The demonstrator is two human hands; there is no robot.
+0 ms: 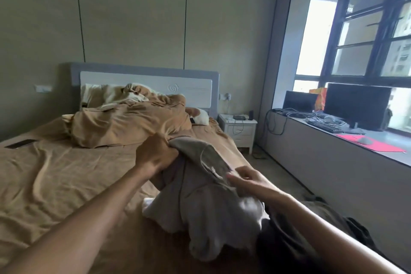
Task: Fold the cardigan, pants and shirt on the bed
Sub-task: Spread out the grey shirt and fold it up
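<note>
A grey-beige cardigan (200, 202) hangs crumpled above the right side of the bed (55, 184), lifted between both hands. My left hand (155, 153) grips its upper edge in a fist near the duvet. My right hand (246, 182) pinches the garment's other edge lower down to the right. Dark clothing (295, 244) lies bunched at the bed's near right corner, under my right forearm. Which of the dark pieces are the pants or the shirt I cannot tell.
A rumpled tan duvet (129, 124) and pillows (93, 93) fill the head of the bed. A black phone (21, 143) lies on the sheet at the left. Right of the bed stand a white nightstand (240, 129) and a long window ledge with monitors (355, 107) and a keyboard (324, 127).
</note>
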